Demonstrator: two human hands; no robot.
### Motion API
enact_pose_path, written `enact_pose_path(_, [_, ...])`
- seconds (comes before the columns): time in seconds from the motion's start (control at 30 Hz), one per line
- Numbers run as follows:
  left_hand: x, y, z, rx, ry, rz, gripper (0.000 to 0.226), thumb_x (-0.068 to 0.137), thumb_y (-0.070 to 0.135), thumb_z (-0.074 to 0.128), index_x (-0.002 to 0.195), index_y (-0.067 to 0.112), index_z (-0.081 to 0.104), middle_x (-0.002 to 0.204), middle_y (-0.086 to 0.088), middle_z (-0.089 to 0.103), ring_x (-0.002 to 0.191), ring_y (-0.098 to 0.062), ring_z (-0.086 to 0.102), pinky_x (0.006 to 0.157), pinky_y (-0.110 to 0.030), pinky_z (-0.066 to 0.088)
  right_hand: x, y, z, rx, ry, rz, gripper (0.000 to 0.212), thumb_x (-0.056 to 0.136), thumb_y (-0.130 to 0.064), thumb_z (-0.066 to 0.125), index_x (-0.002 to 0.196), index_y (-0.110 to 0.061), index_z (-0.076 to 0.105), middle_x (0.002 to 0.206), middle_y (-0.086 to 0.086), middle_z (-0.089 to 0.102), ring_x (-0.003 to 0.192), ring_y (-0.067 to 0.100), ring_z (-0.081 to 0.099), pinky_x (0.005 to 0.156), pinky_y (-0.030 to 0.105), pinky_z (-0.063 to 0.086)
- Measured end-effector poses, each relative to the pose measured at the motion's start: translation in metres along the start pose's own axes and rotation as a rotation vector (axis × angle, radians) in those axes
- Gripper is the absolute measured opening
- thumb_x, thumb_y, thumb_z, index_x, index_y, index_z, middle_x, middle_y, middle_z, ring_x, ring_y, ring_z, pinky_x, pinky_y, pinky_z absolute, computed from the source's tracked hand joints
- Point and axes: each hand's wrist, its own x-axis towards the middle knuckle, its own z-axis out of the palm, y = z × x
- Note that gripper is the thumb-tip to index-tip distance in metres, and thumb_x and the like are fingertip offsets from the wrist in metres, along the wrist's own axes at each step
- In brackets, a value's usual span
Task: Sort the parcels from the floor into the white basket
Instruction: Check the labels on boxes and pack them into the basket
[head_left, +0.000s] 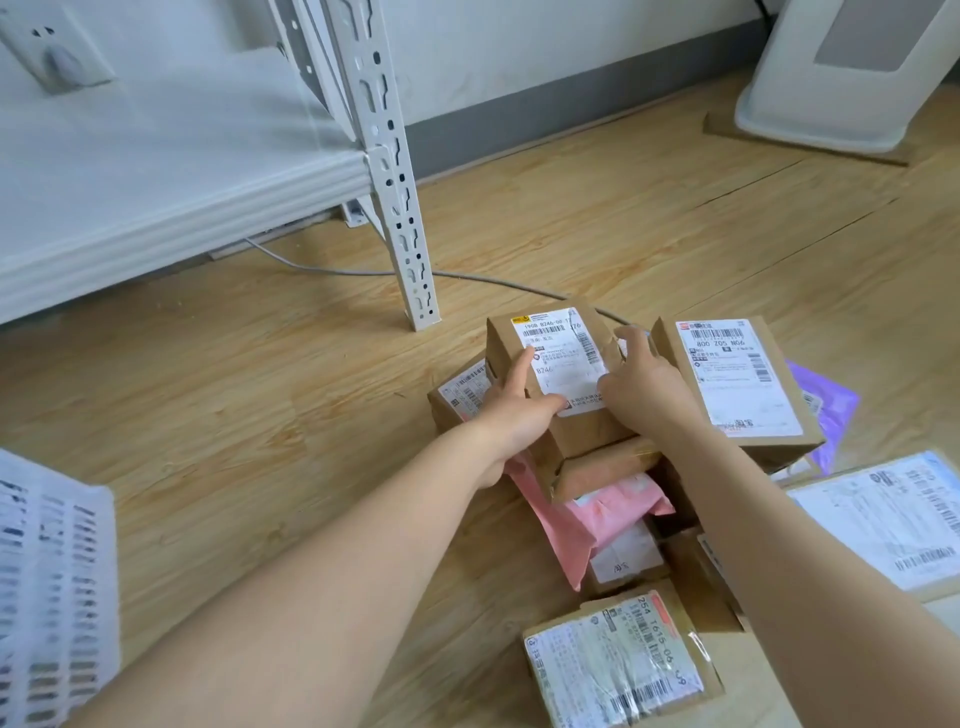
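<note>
1. Wooden floor (260, 415) held the parcel pile at four o'clock.
2. Left hand (514, 410) and right hand (641, 387) clasped the top brown box (558, 364) from both sides, fingers spread, seemingly to lift it.
3. White basket (52, 582) waited at eight o'clock.

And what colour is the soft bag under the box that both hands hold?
Pink; the soft bag shows best in the head view.

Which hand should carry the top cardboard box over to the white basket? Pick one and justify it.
Left. The white basket sits at the person's left, and the left hand already rests on that side of the top cardboard box. The right hand would have to cross the body.
</note>
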Motion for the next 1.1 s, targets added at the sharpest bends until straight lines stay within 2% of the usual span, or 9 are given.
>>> enact_pose_path(0.13, [-0.016,0.009,-0.013,0.016,-0.025,0.094,0.069,0.092,0.031,0.049,0.141,0.056,0.007,0.157,0.009,0.004,0.143,-0.02,0.014,0.111,-0.047,0.019,-0.008,-0.009,-0.007,0.103,-0.051,0.011,0.055,0.088,-0.015,0.038,0.14,-0.027,0.027,0.126,0.019,0.052,0.109,0.032,0.052,0.08,0.031,0.035])
enact_pose_path(0.3, [-0.06,0.023,-0.036,0.099,-0.032,0.09,0.074,0.091,0.031,0.051,0.14,0.057,0.002,0.156,0.013,-0.011,0.144,-0.022,0.006,0.11,-0.053,0.018,-0.041,-0.019,-0.027,0.564,-0.125,0.029,0.047,0.088,-0.032,0.048,0.131,-0.049,0.038,0.088,-0.005,0.052,0.084,0.018,0.054,0.071,0.029,0.043])
enact_pose_path(0.4, [-0.091,0.024,-0.052,0.074,0.026,0.179,0.077,0.089,0.025,0.052,0.141,0.056,0.005,0.155,0.013,-0.004,0.143,-0.017,0.008,0.111,-0.045,0.018,-0.066,-0.034,-0.045,0.729,-0.151,-0.028,0.047,0.09,-0.026,0.051,0.128,-0.053,0.041,0.105,0.001,0.056,0.092,0.023,0.057,0.072,0.031,0.044])
enact_pose_path(0.5, [-0.128,0.025,-0.072,0.126,0.106,0.294,0.077,0.088,0.023,0.056,0.143,0.051,0.009,0.154,0.01,0.004,0.142,-0.013,0.012,0.111,-0.033,0.021,-0.097,-0.053,-0.053,0.724,-0.153,-0.094,0.05,0.092,-0.022,0.052,0.133,-0.047,0.039,0.101,0.004,0.052,0.094,0.021,0.052,0.075,0.034,0.042])
enact_pose_path(0.6, [-0.171,0.031,-0.098,0.249,0.187,0.416,0.08,0.084,0.026,0.062,0.144,0.047,0.013,0.155,0.005,0.011,0.142,-0.013,0.013,0.113,-0.03,0.017,-0.13,-0.08,-0.056,0.774,-0.176,-0.118,0.054,0.093,-0.023,0.052,0.136,-0.049,0.034,0.102,-0.008,0.052,0.096,0.017,0.052,0.076,0.035,0.043])
enact_pose_path(0.7, [-0.213,0.033,-0.131,0.318,0.279,0.478,0.078,0.084,0.024,0.062,0.145,0.043,0.017,0.154,0.004,0.017,0.141,-0.011,0.016,0.109,-0.023,0.016,-0.163,-0.116,-0.05,0.848,-0.259,-0.129,0.056,0.094,-0.022,0.049,0.135,-0.055,0.03,0.11,-0.01,0.056,0.105,0.025,0.055,0.089,0.045,0.047])
enact_pose_path(0.9, [-0.29,0.004,-0.195,0.249,0.352,0.482,0.069,0.088,0.014,0.056,0.145,0.038,0.025,0.152,0.007,0.027,0.134,-0.009,0.03,0.099,-0.018,0.027,-0.23,-0.174,-0.019,0.867,-0.341,-0.202,0.054,0.095,-0.021,0.048,0.131,-0.058,0.033,0.11,-0.003,0.061,0.091,0.021,0.056,0.078,0.037,0.04])
enact_pose_path(1.03, [-0.341,-0.031,-0.234,0.183,0.406,0.452,0.067,0.089,0.018,0.053,0.142,0.047,0.024,0.151,0.011,0.028,0.134,-0.013,0.034,0.1,-0.026,0.034,-0.274,-0.219,0.004,0.793,-0.363,-0.281,0.052,0.095,-0.023,0.047,0.13,-0.059,0.033,0.123,0.007,0.058,0.093,0.02,0.056,0.071,0.035,0.045])
enact_pose_path(1.1, [-0.364,-0.048,-0.251,0.168,0.431,0.451,0.067,0.09,0.018,0.053,0.143,0.045,0.023,0.152,0.012,0.026,0.133,-0.009,0.032,0.099,-0.022,0.031,-0.292,-0.24,0.018,0.746,-0.368,-0.323,0.054,0.096,-0.022,0.044,0.133,-0.058,0.029,0.114,0.004,0.063,0.089,0.016,0.06,0.06,0.027,0.048])
